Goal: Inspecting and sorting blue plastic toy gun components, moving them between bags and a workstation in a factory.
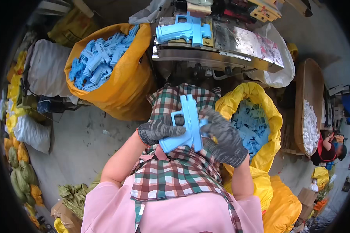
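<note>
I hold a light blue plastic toy gun shell [188,126] over my lap, above a checked apron. My left hand [159,130], in a dark grey knit glove, grips its lower part from the left. My right hand [225,138], also gloved, closes on it from the right. Another blue toy gun piece [184,30] lies on the metal machine table [237,46] ahead of me.
A yellow sack [124,89] full of blue gun parts stands at the upper left. A second yellow sack [260,101] with blue parts stands at my right. White sacks lie far left. A round flat basket [305,77] holds white pieces; a person in red sits beyond it.
</note>
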`<state>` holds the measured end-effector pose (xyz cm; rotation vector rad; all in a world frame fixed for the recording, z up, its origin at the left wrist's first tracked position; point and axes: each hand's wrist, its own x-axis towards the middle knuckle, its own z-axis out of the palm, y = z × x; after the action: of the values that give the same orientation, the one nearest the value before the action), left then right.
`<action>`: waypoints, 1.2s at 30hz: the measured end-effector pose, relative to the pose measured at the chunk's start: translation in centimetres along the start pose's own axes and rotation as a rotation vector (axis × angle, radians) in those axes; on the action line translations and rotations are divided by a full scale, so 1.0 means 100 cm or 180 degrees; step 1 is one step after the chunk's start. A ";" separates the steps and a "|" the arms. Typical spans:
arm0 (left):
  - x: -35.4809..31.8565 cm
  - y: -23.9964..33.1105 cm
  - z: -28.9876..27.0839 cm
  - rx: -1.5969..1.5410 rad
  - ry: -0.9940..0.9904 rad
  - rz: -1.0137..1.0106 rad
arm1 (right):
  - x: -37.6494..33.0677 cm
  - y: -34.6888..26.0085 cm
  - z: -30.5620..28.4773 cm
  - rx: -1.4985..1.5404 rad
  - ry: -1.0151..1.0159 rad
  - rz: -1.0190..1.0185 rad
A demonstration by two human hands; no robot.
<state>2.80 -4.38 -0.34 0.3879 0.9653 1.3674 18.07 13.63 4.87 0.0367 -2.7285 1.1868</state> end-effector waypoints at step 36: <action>-0.094 0.111 -0.114 0.6448 0.4835 0.0848 | 0.191 0.068 -0.080 -0.1126 0.0802 -0.0891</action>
<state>-12.21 -14.10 4.53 0.9192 3.5101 0.0601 -0.21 24.97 8.36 0.2024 -2.5605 0.5836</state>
